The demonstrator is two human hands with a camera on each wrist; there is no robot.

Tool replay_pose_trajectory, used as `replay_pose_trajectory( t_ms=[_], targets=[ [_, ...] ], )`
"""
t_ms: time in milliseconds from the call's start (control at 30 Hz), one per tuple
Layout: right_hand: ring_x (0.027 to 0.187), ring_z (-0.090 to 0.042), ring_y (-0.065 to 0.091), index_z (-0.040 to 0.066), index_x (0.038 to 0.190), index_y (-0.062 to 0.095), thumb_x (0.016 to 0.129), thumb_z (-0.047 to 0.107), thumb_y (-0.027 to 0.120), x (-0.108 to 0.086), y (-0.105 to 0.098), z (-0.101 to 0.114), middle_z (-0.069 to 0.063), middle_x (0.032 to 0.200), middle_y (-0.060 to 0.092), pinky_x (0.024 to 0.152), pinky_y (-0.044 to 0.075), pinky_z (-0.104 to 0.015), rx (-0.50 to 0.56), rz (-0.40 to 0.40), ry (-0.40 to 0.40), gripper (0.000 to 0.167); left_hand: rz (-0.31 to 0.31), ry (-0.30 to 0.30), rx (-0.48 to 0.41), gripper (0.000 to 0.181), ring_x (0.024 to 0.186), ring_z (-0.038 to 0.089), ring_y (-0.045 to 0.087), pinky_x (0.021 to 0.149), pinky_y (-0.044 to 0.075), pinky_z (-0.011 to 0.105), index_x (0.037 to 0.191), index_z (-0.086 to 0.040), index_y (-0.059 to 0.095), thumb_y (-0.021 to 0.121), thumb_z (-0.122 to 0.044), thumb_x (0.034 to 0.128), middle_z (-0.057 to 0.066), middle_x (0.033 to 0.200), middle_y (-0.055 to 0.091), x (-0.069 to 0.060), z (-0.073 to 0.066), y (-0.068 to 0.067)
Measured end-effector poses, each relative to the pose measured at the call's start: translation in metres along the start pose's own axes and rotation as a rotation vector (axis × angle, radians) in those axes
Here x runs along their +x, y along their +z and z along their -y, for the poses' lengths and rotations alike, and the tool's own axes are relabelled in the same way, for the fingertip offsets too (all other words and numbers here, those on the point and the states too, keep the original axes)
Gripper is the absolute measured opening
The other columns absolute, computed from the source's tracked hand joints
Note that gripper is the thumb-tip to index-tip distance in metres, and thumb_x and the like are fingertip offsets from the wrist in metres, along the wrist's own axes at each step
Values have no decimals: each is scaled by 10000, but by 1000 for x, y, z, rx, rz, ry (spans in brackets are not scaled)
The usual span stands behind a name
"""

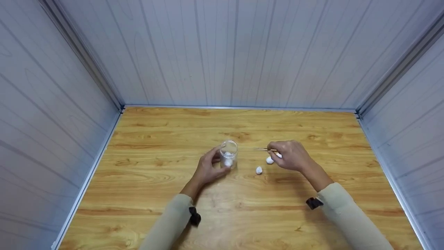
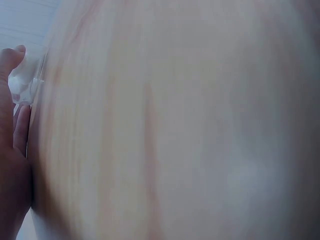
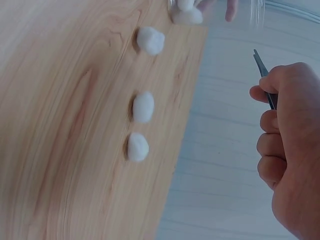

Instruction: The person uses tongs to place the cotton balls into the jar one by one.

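Observation:
My left hand (image 1: pixel 209 167) grips a clear glass beaker (image 1: pixel 234 160) that stands on the table, thumb and fingers around its side. White cotton balls (image 1: pixel 228 162) lie inside it. In the left wrist view the left hand (image 2: pixel 14 165) and part of the beaker (image 2: pixel 31 80) show at the edge. My right hand (image 1: pixel 290 155) pinches a pair of metal tweezers (image 1: pixel 261 149) above the table, tips toward the beaker. Nothing shows between the tips (image 3: pixel 256 53) in the right wrist view. Below this hand lie three loose cotton balls, the nearest to the beaker (image 3: pixel 150 40) apart from the others.
The wood-grain table (image 1: pixel 156 139) is bounded by pale panel walls (image 1: pixel 222 52) at the back and both sides. Two of the cotton balls, one of them at the middle (image 3: pixel 143 107), lie close together under the right hand. A dark strap piece (image 1: pixel 314 203) sits on the right sleeve.

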State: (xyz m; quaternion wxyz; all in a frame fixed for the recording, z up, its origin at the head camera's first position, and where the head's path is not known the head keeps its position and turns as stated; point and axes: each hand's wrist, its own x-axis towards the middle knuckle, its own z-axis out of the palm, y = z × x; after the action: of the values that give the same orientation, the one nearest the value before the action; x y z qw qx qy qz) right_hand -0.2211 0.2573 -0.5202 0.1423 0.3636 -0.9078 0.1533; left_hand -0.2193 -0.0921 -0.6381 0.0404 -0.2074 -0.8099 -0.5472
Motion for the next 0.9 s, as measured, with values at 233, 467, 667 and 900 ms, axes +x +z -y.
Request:
replay_pose_trajectory(
  t_ms=[233,467,667,900],
  targets=[
    [603,-177,699,104,1046,816,1019,132,765,-8,-3,-9,-68,890,856,506,565,-347,-16,30,10,64,-6,4,-11,844,1211,420,775,1073,707,461,1595,9,562,981,-133,877,260,1323,758,-2,-3,0],
    [584,-157,676,92,1038,816,999,122,789,-13,-1,-14,-76,885,852,494,558,-338,-25,38,-3,56,-12,-3,-18,860,1216,422,772,1082,702,468,1612,-10,561,986,-131,874,259,1328,754,-1,-2,1],
    [621,-179,714,88,1044,810,1014,123,775,-15,2,-16,-76,907,856,524,597,-372,-16,65,-7,58,-19,5,-25,861,1217,440,775,1072,705,482,1603,-8,570,993,-123,861,271,1360,749,-1,-2,1],
    [590,-172,685,92,1057,814,1034,154,761,-14,4,-16,-80,928,866,515,579,-348,-9,114,-12,85,-8,-14,-6,873,1226,424,777,1088,702,436,1605,-3,562,992,-145,859,264,1337,761,0,-1,0]
  ],
)
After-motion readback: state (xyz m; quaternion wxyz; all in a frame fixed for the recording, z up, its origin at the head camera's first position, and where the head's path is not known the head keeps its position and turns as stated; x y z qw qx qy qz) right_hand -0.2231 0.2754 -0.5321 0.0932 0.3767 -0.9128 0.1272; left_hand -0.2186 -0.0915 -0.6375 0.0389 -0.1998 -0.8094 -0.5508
